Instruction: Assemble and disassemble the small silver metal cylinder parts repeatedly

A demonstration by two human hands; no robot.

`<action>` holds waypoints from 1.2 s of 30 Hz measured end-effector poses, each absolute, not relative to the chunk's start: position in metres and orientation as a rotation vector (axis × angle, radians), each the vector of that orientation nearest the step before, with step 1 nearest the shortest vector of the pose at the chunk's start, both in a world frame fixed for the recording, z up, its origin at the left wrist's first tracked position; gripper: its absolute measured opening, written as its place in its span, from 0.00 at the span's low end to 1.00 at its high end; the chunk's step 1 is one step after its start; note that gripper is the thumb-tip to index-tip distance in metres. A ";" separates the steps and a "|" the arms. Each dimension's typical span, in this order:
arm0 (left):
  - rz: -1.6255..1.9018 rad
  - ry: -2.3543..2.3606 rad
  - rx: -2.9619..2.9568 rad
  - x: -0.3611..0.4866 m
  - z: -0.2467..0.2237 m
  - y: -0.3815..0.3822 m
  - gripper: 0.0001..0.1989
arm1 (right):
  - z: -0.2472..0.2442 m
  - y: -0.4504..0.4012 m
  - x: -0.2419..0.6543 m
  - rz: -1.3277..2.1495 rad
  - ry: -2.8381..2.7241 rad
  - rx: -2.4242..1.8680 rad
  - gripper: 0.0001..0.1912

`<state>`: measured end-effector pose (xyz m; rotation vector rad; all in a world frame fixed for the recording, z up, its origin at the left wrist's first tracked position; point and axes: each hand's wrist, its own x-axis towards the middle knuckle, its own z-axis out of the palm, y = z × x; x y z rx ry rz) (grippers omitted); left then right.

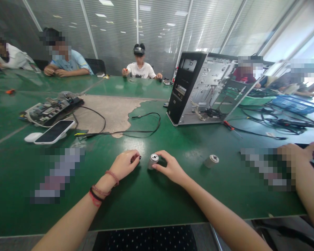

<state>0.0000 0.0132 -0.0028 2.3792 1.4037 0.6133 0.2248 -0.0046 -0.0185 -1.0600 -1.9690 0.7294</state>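
My right hand [170,168] has its thumb and fingers around a small silver metal cylinder [154,161], which stands on the green table with a dark-marked round top facing up. Just left of it, my left hand [127,163] pinches a tiny dark piece [139,158] between thumb and fingertips; its exact kind is too small to make out. A second metal cylinder [211,161] of similar look rests on the table to the right, apart from both hands.
An opened computer tower case [184,94] stands ahead. Left are a circuit-board assembly [52,109], a phone [54,132] and a black cable [146,130]. A red-handled screwdriver [229,125] lies right, near tangled cables [282,120]. Another person's hand [293,153] is at far right.
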 end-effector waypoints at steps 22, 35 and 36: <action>0.586 1.387 2.393 0.000 -0.007 0.015 0.06 | -0.014 0.035 0.440 0.441 -1.319 -2.024 0.26; 0.602 1.365 2.436 -0.002 -0.008 0.013 0.05 | -0.011 0.032 0.430 0.340 -1.389 -1.902 0.31; 0.605 1.364 2.437 -0.002 -0.008 0.013 0.05 | -0.004 0.030 0.426 0.204 -1.410 -1.823 0.30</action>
